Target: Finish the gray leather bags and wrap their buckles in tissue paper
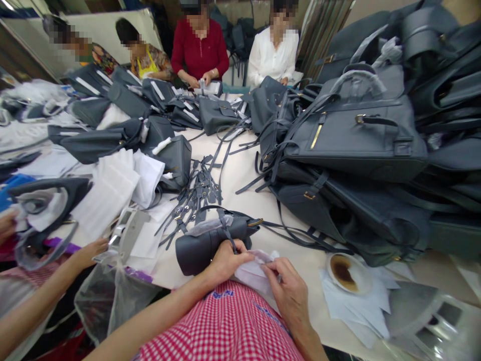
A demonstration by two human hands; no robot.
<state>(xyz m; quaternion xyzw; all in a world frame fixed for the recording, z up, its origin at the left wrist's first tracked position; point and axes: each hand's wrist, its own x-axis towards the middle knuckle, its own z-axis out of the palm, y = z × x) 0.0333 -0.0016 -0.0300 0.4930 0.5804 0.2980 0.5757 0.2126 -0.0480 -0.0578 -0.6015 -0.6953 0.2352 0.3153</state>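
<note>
A small grey handbag [199,243] lies on its side at the table's near edge, right in front of me. My left hand [225,261] is closed on the bag's near end, its fingers curled over a thin strap and white tissue paper [252,273]. My right hand [288,291] pinches the same tissue paper from the right. The paper is crumpled between both hands, above my red checked apron [225,331].
A heap of grey straps [195,193] lies behind the bag. Stacked grey handbags [356,135] fill the right side. A stained dish [347,273] rests on white paper at the right. A co-worker's hand [88,250] reaches in from the left. Several people work at the far end.
</note>
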